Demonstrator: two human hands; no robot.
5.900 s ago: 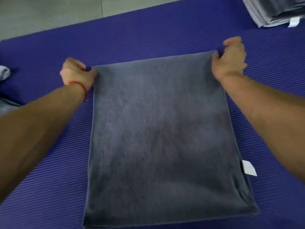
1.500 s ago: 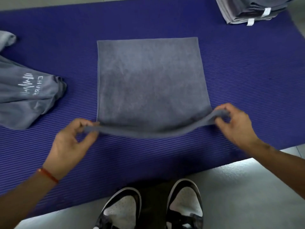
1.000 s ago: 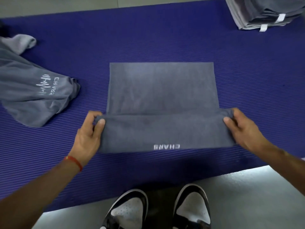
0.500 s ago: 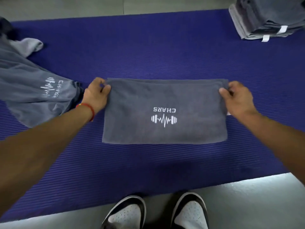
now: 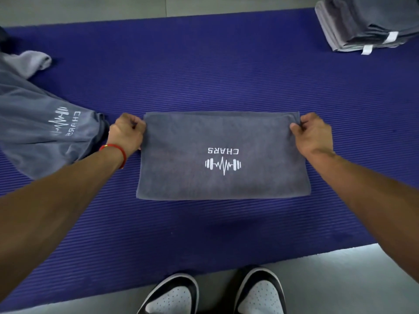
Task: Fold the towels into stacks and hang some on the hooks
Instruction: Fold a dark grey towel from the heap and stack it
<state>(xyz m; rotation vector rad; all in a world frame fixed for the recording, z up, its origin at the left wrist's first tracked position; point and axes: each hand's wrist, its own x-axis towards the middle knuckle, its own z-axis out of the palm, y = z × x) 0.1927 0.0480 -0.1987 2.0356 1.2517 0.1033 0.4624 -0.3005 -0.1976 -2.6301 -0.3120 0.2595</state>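
Observation:
A grey towel [image 5: 181,159] lies folded into a wide rectangle on the blue ribbed mat [image 5: 226,75], its white "CHARS" dumbbell logo facing up and upside down to me. My left hand [image 5: 127,134], with a red string at the wrist, pinches the towel's far left corner. My right hand [image 5: 314,134] pinches the far right corner. Both far corners rest at the mat's surface. A stack of folded grey towels [image 5: 367,21] sits at the far right of the mat.
A heap of unfolded grey towels [image 5: 38,132] with the same logo lies on the mat at the left, close to my left hand. Grey floor [image 5: 328,279] borders the mat's near edge, where my two black-and-white shoes [image 5: 213,295] stand.
I lifted the towel's near edge and carried it over to the far edge, halving the towel and bringing the logo on top. Since half a second ago my hands have kept their grip on the far corners.

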